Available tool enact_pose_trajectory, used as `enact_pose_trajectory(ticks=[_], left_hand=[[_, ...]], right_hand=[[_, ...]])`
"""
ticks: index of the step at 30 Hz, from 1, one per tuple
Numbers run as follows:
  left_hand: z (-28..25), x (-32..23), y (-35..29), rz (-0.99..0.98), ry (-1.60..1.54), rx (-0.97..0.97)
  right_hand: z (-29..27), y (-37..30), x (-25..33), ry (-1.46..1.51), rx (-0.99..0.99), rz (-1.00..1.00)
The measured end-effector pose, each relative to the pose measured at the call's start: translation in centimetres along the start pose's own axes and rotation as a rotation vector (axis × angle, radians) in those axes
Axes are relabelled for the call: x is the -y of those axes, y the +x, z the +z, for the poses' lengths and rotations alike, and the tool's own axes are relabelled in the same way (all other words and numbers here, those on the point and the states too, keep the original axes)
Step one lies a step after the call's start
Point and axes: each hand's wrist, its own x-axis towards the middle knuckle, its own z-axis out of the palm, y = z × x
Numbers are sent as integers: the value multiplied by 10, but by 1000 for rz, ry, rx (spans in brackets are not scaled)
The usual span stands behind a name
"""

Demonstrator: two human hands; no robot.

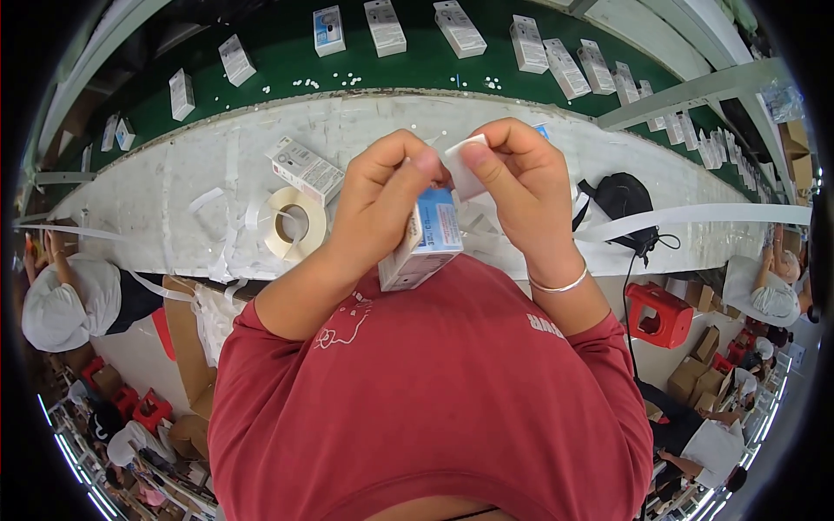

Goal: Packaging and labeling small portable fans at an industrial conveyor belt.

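Observation:
A small white and blue carton (424, 234) stands upright against my red shirt, at the near edge of the table. My left hand (387, 191) is closed at its upper left side, thumb and forefinger pinched together near the top. Between the thumb and fingers of my right hand (517, 174) is a flat white piece (466, 168), just above the carton. Whether that piece is joined to the carton I cannot tell. Left of my left hand, another carton (306, 169) lies on the white table (373, 122), beside a roll of white stickers or tape (295, 224).
Beyond the table runs a green conveyor belt (278, 65) carrying a row of cartons and small white dots. A black bag (622, 204) with a cord lies to the right, near a white strip (695, 217). A red stool (658, 314) stands below. Other people sit on both sides.

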Motion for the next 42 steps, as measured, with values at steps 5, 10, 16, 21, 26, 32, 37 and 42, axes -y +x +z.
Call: enact_pose_trajectory(ticks=[5, 10, 16, 21, 26, 32, 37, 42], left_hand=[[-24, 9, -11, -27, -214, 86], [-65, 31, -26, 98, -302, 304], [-77, 61, -54, 271, -319, 274], [-65, 31, -47, 393, -174, 264], [-51, 13, -40, 458, -44, 297], [-49, 8, -35, 496, -1, 282], [-49, 7, -32, 505, 11, 280], [-49, 8, -30, 521, 19, 292]], right_hand=[[0, -11, -3, 73, -56, 70], [4, -31, -3, 113, -15, 196], [14, -56, -10, 168, 98, 407], [24, -52, 5, 197, 210, 466], [28, -50, 19, 250, 251, 446], [26, -48, 22, 330, 258, 463], [25, -44, 22, 343, 251, 475], [23, -38, 22, 299, 281, 525]])
